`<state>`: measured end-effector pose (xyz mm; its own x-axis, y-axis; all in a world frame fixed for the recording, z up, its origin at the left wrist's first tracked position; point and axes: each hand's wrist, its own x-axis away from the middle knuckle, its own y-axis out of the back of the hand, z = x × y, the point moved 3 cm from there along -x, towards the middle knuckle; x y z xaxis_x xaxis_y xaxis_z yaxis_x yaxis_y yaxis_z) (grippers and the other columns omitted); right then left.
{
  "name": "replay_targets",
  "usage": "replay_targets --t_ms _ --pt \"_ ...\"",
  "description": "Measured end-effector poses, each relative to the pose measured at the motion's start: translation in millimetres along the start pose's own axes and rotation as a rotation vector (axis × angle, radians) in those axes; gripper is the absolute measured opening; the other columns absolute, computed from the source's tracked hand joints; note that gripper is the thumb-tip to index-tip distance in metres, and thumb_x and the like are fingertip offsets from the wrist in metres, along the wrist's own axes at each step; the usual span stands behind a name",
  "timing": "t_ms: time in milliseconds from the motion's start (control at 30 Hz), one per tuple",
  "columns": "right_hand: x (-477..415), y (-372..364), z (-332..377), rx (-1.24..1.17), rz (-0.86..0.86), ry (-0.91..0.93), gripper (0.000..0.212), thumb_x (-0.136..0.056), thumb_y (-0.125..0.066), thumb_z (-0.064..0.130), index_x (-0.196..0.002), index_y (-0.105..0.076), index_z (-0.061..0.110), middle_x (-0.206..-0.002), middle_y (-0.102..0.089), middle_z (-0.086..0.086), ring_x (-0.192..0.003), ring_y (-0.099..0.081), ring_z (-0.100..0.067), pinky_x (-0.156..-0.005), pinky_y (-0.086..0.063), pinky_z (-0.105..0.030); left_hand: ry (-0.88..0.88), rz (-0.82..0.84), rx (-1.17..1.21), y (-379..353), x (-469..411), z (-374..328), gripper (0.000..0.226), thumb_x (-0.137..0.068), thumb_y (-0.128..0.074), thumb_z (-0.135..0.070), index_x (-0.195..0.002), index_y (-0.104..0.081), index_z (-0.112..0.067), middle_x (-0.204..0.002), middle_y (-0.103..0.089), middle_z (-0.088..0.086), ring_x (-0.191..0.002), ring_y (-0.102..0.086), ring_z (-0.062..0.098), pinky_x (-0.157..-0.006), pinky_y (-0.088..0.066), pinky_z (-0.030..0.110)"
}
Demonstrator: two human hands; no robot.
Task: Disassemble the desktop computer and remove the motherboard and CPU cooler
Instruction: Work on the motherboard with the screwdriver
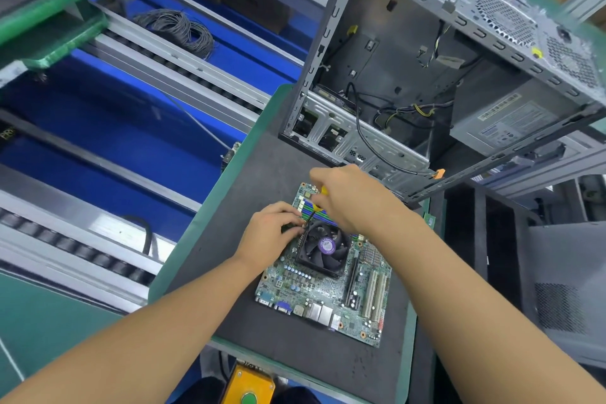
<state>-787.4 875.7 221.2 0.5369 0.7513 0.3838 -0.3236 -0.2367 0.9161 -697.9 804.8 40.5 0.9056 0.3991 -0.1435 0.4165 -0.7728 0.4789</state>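
Observation:
The green motherboard [314,285] lies flat on the dark mat [262,180], outside the case. A black CPU cooler [323,248] with a purple hub label sits on it. My right hand [347,197] grips a yellow-handled screwdriver [319,198], its tip down at the cooler's far-left corner. My left hand [272,233] rests on the board at that same corner, fingertips curled round the screwdriver's tip. The open computer case [426,52] stands behind, with loose cables and a power supply [505,121] inside.
A roller conveyor with blue panels [131,115] runs along the left, with a coil of grey cable [177,29] on it. A grey case panel [567,285] stands at the right. An orange box with a green button [248,385] sits below the table's near edge.

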Motion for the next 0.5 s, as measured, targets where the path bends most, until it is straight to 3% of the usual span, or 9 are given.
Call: replay_targets --t_ms 233,500 --pt "3.4 5.6 -5.7 0.063 0.088 0.134 0.02 -0.099 -0.056 0.024 -0.088 -0.041 0.016 -0.078 -0.05 -0.004 -0.081 -0.056 -0.035 -0.068 -0.049 -0.042 0.013 0.024 0.021 0.7 -2.2 0.8 0.005 -0.081 -0.08 -0.012 -0.086 -0.079 -0.014 -0.097 -0.067 -0.012 -0.089 -0.063 0.004 -0.09 -0.049 0.022" --pt "0.6 5.1 -1.9 0.151 0.104 0.245 0.023 -0.098 -0.057 0.021 -0.085 -0.038 0.016 -0.069 -0.046 -0.002 -0.074 -0.052 -0.035 -0.062 -0.043 -0.04 -0.012 0.048 0.004 1.5 -1.6 -0.4 0.007 -0.084 -0.077 -0.014 -0.091 -0.077 -0.014 -0.101 -0.065 -0.013 -0.091 -0.063 0.004 -0.091 -0.049 0.024"
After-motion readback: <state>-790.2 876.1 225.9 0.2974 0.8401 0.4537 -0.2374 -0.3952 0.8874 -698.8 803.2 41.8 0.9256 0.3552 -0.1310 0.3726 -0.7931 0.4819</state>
